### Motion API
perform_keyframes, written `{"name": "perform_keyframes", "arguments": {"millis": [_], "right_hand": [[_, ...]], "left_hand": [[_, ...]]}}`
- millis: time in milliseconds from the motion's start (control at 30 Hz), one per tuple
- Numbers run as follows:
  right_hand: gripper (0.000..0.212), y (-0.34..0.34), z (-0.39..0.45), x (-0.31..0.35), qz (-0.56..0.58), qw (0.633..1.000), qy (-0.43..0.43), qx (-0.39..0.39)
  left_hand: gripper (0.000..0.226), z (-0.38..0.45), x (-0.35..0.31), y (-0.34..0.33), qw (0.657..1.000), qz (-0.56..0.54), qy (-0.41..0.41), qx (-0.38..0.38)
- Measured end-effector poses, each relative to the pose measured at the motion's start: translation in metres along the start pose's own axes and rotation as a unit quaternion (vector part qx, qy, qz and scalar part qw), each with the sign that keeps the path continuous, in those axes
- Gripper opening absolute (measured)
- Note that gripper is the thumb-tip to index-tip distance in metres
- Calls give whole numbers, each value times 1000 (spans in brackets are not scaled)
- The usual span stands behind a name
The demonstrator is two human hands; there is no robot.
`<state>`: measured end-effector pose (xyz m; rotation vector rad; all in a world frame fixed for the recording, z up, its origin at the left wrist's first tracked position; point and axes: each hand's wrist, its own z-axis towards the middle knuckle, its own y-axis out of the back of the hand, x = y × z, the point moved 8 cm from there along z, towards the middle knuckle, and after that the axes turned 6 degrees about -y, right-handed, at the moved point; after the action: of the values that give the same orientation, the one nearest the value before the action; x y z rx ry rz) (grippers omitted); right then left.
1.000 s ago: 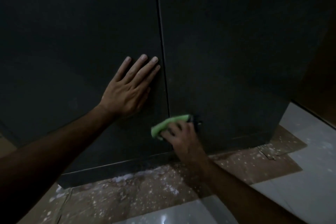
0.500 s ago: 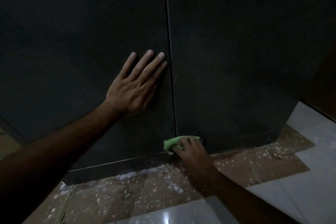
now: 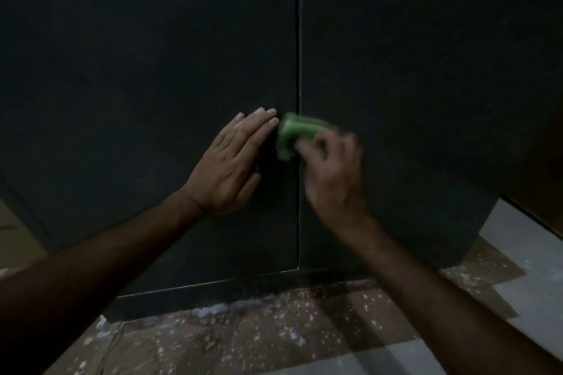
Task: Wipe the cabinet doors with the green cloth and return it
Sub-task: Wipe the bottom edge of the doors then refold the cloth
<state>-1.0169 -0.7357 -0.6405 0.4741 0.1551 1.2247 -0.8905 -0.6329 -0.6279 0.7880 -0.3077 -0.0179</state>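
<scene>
Two dark cabinet doors fill the view, the left door (image 3: 152,85) and the right door (image 3: 411,85), split by a thin vertical gap. My left hand (image 3: 231,161) lies flat on the left door with its fingers together, fingertips near the gap. My right hand (image 3: 332,170), blurred by motion, grips the bunched green cloth (image 3: 292,134) and presses it on the doors at the gap, right beside my left fingertips. Part of the cloth is hidden under my right fingers.
A dark plinth (image 3: 213,295) runs under the doors. Below it lies brown floor covering (image 3: 274,335) speckled with white spots. Pale floor tiles (image 3: 524,240) show at the right, past the cabinet's corner. The light is dim.
My right hand has swept the green cloth up along the gap from the bottom of the doors to the height of my left fingertips. My left hand has stayed flat on the left door.
</scene>
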Motion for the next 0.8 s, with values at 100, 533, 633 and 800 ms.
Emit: {"name": "perform_keyframes", "arguments": {"millis": [100, 533, 633, 800], "right_hand": [[41, -53, -88, 4, -58, 961, 66, 263], [37, -7, -37, 55, 546, 641, -410, 350], [38, 3, -22, 63, 562, 608, -417, 375], [31, 18, -4, 56, 566, 577, -407, 425]], "left_hand": [[73, -2, -5, 7, 999, -24, 17, 37], [66, -67, -33, 15, 758, -505, 400, 107], [39, -69, -30, 23, 711, -555, 429, 46], [16, -102, -8, 22, 630, -548, 550, -11]]}}
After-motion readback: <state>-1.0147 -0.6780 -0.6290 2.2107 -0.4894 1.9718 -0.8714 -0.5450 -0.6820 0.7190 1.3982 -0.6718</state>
